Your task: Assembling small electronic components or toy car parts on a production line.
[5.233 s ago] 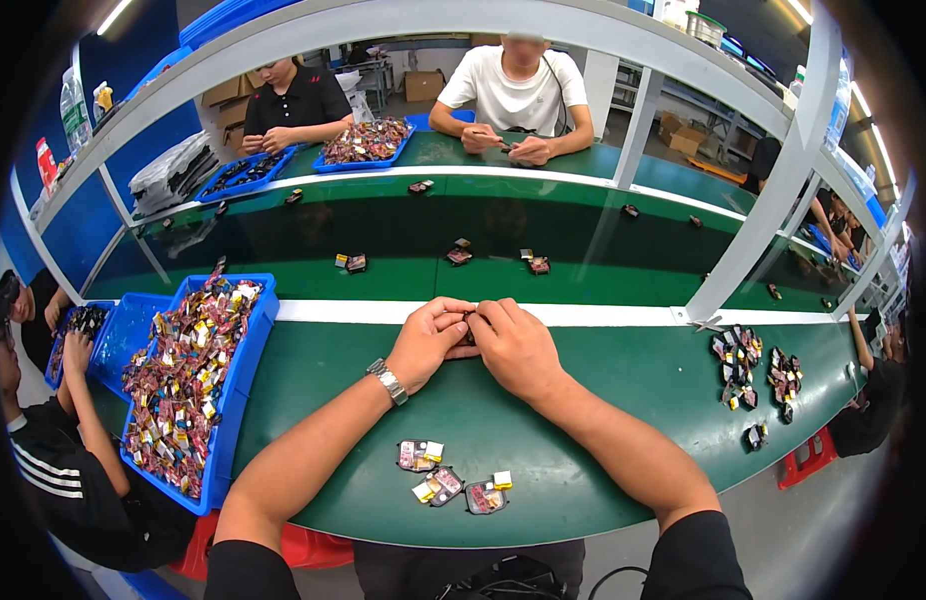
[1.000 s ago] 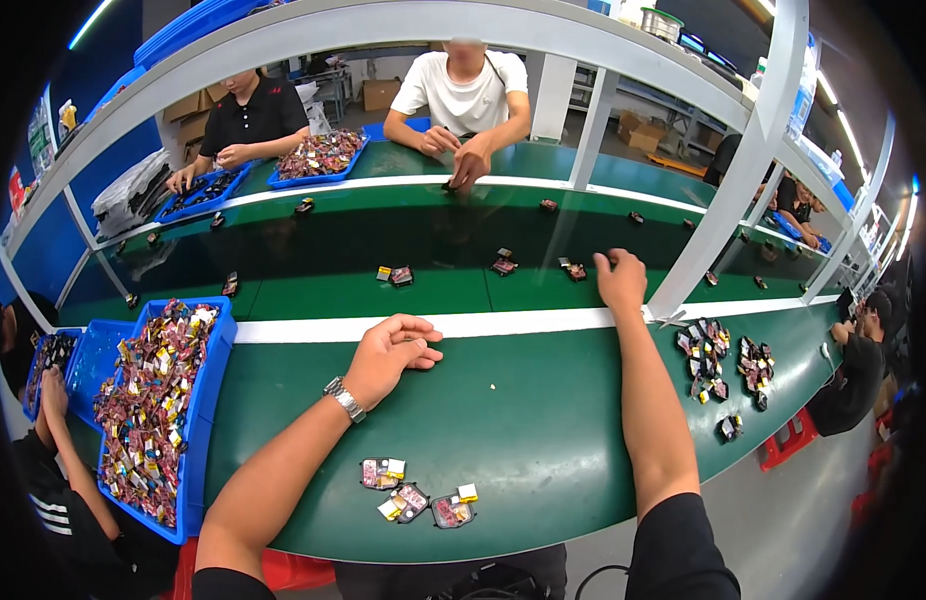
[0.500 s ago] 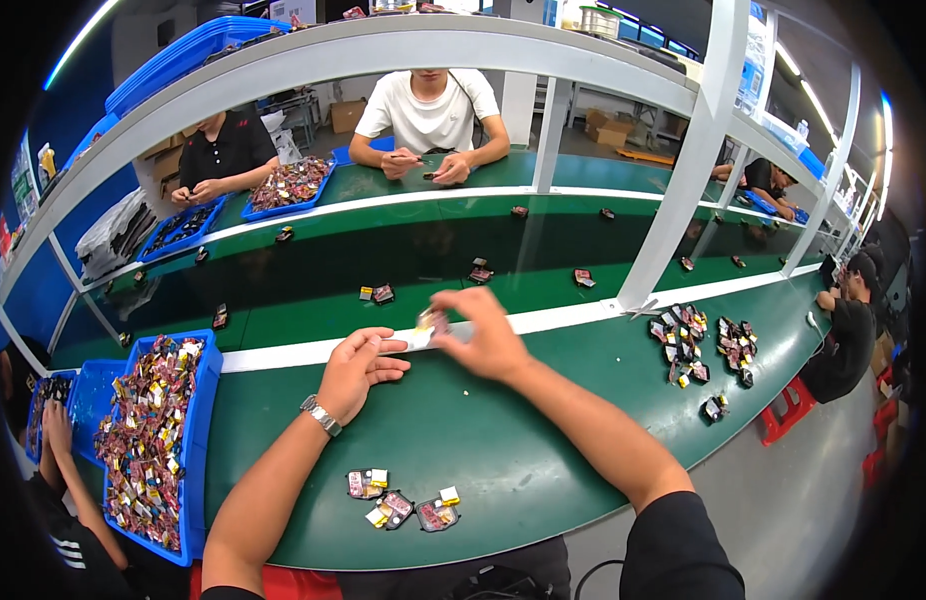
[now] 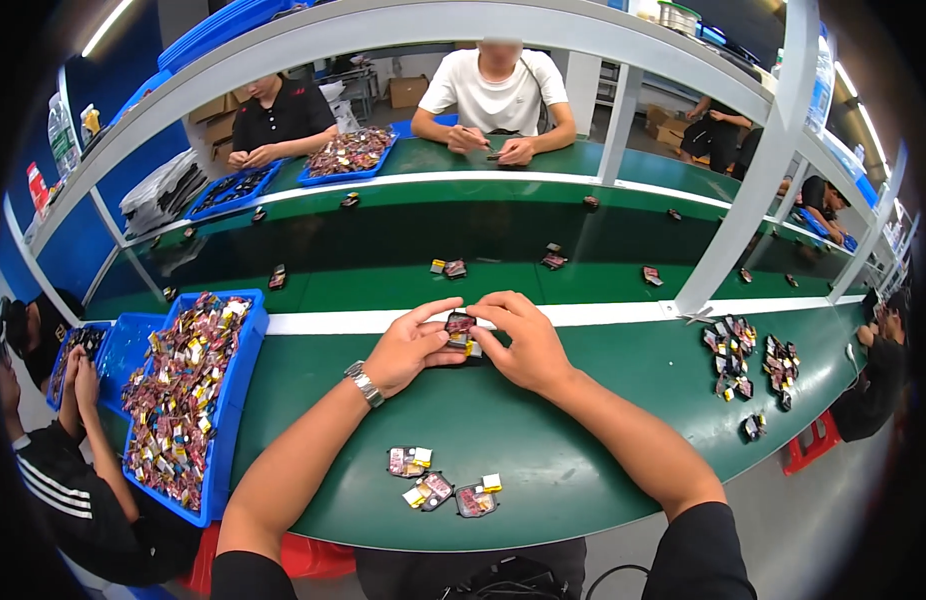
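My left hand (image 4: 408, 347) and my right hand (image 4: 518, 340) meet over the green table (image 4: 583, 440), just in front of its white stripe. Between their fingertips they hold a small dark reddish part (image 4: 460, 324) with a yellow bit under it. A metal watch sits on my left wrist. Closer to me, three similar small parts (image 4: 441, 484) with yellow and white tags lie on the table surface.
A blue bin (image 4: 245, 370) full of small mixed parts stands at my left. Groups of finished parts (image 4: 751, 362) lie at the right. Single parts ride the dark conveyor belt (image 4: 383, 240) beyond the stripe. Other people work across the belt and beside me.
My right hand reached out to the belt a second ago, came back with a part, and now both hands hold it together in front of me.
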A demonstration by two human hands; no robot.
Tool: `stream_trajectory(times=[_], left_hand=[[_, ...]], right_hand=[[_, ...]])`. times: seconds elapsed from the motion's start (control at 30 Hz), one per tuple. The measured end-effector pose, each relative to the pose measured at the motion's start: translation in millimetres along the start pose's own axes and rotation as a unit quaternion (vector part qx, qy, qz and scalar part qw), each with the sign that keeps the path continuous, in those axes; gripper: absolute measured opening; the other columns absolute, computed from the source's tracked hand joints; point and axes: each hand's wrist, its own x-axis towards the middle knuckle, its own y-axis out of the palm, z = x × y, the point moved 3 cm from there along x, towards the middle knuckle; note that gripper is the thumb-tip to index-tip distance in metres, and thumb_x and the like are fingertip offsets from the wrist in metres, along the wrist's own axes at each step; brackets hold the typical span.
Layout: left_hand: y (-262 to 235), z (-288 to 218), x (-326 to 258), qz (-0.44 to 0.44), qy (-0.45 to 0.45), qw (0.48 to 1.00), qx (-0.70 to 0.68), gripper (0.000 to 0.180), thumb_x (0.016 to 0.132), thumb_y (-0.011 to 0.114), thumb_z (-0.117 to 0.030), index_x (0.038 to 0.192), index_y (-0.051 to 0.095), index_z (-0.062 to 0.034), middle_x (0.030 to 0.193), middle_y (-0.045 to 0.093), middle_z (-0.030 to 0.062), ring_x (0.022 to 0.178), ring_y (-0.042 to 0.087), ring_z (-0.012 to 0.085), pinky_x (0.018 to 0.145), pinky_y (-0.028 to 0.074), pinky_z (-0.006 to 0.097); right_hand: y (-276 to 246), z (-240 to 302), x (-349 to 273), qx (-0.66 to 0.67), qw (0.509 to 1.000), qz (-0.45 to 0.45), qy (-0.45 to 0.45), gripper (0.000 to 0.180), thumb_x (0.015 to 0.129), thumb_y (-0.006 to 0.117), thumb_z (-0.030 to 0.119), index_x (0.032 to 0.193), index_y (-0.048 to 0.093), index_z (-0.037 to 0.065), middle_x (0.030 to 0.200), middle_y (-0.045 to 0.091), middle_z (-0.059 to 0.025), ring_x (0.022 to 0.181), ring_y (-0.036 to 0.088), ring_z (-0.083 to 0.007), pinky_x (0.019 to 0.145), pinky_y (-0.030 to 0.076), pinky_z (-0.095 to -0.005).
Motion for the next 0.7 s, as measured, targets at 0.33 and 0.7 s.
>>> stream_trajectory(times=[0.33,0.7], left_hand=[[-2,7,0,-0.031,0.011,0.999,0.024,0.038,0.094,0.051,0.005,0.131,0.045,-0.0023,0.125,0.059,0.0139,0.111,0.063,0.0214,0.097,0.056,0.037],[1,4,-1,-0.003,0.020,0.999,0.046,0.038,0.092,0.050,0.007,0.129,0.045,-0.0018,0.129,0.056,0.0145,0.114,0.060,0.0200,0.096,0.056,0.035]], right_hand=[[12,10,-1,-0.055,0.994,0.036,-0.086,0.022,0.076,0.073,0.007,0.097,0.066,0.007,0.106,0.058,-0.0061,0.096,0.058,-0.0253,0.076,0.052,-0.0366],[14,-1,1,0.025,0.998,0.054,0.007,0.010,0.079,0.071,0.010,0.089,0.069,0.006,0.114,0.060,-0.0083,0.107,0.056,-0.0277,0.089,0.049,-0.0373]])
